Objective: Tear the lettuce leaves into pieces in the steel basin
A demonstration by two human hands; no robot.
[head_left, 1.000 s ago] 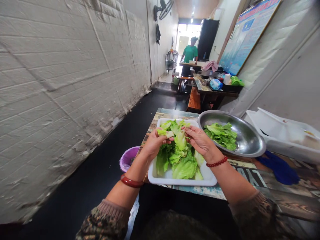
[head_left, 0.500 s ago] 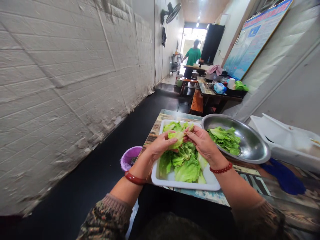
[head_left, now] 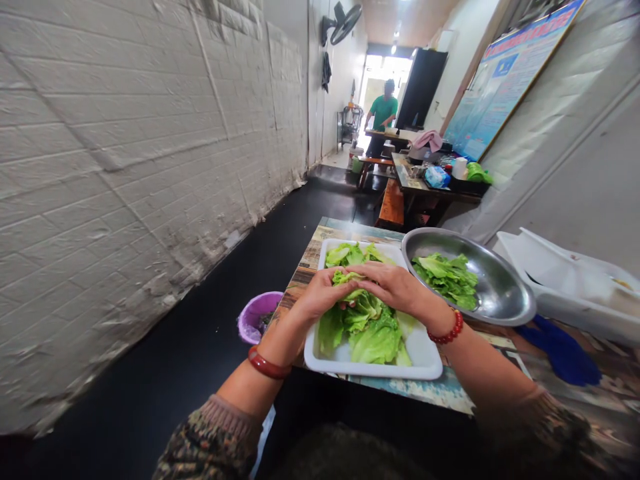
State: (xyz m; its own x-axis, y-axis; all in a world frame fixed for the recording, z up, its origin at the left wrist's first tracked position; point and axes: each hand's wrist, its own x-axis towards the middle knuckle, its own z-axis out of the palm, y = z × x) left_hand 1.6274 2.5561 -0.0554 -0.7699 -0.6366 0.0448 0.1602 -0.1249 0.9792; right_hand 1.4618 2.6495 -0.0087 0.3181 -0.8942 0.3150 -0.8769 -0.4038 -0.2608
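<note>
My left hand [head_left: 323,292] is closed around a lettuce leaf [head_left: 342,277] above the white tray [head_left: 373,369]. Laid over the same leaf from the other side is my right hand [head_left: 393,285], its fingers bent and meeting the left fingers, so most of the leaf is hidden. Loose lettuce leaves [head_left: 377,341] lie in the tray beneath both hands. To the right of the tray, a steel bowl [head_left: 506,283] contains more green leaves [head_left: 447,279].
A purple bin [head_left: 250,321] stands on the floor left of the table [head_left: 307,257]. Blue gloves or cloth [head_left: 563,350] and a white container [head_left: 565,267] lie at right. Farther back are a bench [head_left: 391,203], a cluttered table [head_left: 407,175] and a person in green [head_left: 384,110].
My right hand has gone from a fingertip pinch at the leaf's edge to lying over the leaf against my left hand. The person at the back has shifted arm position.
</note>
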